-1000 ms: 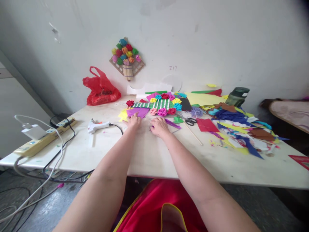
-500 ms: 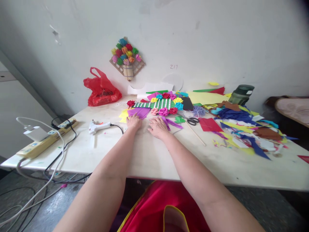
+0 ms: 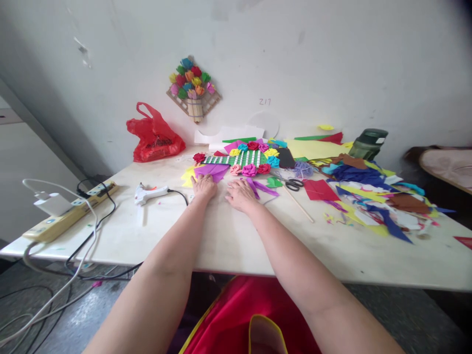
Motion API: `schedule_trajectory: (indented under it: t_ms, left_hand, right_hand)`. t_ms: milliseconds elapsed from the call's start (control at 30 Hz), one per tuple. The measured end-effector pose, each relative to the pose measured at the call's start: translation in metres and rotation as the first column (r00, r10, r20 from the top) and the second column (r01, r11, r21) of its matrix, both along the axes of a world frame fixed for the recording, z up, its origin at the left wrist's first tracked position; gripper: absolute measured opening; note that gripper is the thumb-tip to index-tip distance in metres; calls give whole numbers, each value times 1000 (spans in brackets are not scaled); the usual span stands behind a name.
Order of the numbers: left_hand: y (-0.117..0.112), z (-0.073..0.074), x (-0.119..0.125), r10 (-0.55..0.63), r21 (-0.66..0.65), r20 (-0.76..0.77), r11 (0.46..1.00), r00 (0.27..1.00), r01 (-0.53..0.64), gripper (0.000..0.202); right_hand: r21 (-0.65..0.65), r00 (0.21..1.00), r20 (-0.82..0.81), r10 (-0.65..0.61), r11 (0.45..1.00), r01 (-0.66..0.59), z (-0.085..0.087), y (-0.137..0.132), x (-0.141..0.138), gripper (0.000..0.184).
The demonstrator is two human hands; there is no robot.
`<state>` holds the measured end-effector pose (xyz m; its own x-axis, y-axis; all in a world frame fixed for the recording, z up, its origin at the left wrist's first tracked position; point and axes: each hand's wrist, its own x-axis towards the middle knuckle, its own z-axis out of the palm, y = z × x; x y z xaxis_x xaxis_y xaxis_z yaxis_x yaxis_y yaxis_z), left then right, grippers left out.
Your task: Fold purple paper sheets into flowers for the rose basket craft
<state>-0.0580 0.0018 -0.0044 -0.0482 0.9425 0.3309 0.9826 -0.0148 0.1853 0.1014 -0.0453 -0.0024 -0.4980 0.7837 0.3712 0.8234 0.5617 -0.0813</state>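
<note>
Hardly any change: left hand [image 3: 204, 186] still touches the purple paper [image 3: 214, 170], right hand [image 3: 240, 192] rests on the tabletop [image 3: 228, 236], fingers apparently loosely spread.

Table layout around the flower panel [image 3: 245, 160]

The left hand [image 3: 204, 187] and right hand [image 3: 240, 194] lie flat on the table [image 3: 228, 236] just in front of the panel. Left of it sits the glue gun [image 3: 149, 192], and farther left the power strip [image 3: 66, 214]. Scissors [image 3: 294, 185] and a paper-scrap heap [image 3: 368, 196] lie to its right, with what seems to be a jar [image 3: 368, 143] behind them. A bag [image 3: 155, 135] stands behind it to the left.
</note>
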Motion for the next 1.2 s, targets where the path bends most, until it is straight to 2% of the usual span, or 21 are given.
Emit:
schedule_trajectory:
  t_ms: [167,333,467,633,733,767,800,833,867,900,933,1000,1067,1100,1200]
  left_hand:
    - [-6,7,-1,5,74,8,997,1000,-6,39]
    - [-13,17,2,4,142,95,990,995,-18,38]
    - [-18,29,9,19,257,164,965,986,-62,37]
    - [-28,41,19,-89,396,138,918,986,28,36]
    - [-33,40,24,-218,452,78,878,973,161,34]
    - [-34,38,26,-275,475,55,853,960,217,33]
    - [-34,36,27,-334,501,31,821,942,274,32]
    - [-35,34,29,-392,528,5,782,920,331,31]
    - [-35,32,31,-448,555,-23,738,894,384,30]
    - [-35,30,33,-501,578,-52,690,864,435,29]
    - [-35,28,36,-551,594,-83,641,830,486,28]
    - [-37,26,42,-637,602,-146,550,757,579,27]
    - [-39,25,49,-701,576,-200,482,685,661,27]
    - [-41,25,52,-723,552,-218,463,656,694,27]
    - [-46,25,60,-775,484,-229,435,590,759,25]
  right_hand:
    - [-19,1000,6,-16,1000,16,1,-1,-1,35]
    - [-8,1000,1,-9,1000,9,2,0,-1,34]
    - [-5,1000,6,-8,1000,8,2,0,0,33]
    - [32,999,-33,9,999,-8,6,-2,1,30]
    - [-4,971,-233,-58,998,59,13,0,0,30]
    - [-72,933,-345,-102,994,82,15,1,0,35]
    - [-158,861,-483,-161,983,96,17,2,1,42]
    - [-242,742,-634,-216,967,75,19,3,2,50]
    - [-325,598,-758,-259,946,-3,21,5,4,56]
    - [-388,424,-850,-312,916,-105,23,6,6,60]
    - [-424,257,-894,-367,879,-220,24,8,9,63]
    - [-399,24,-902,-431,813,-424,26,10,13,60]
    - [-355,-97,-879,-467,777,-519,25,12,17,47]
    - [-350,-132,-869,-477,781,-516,25,13,17,37]
    - [-397,-184,-852,-489,835,-380,23,15,18,8]
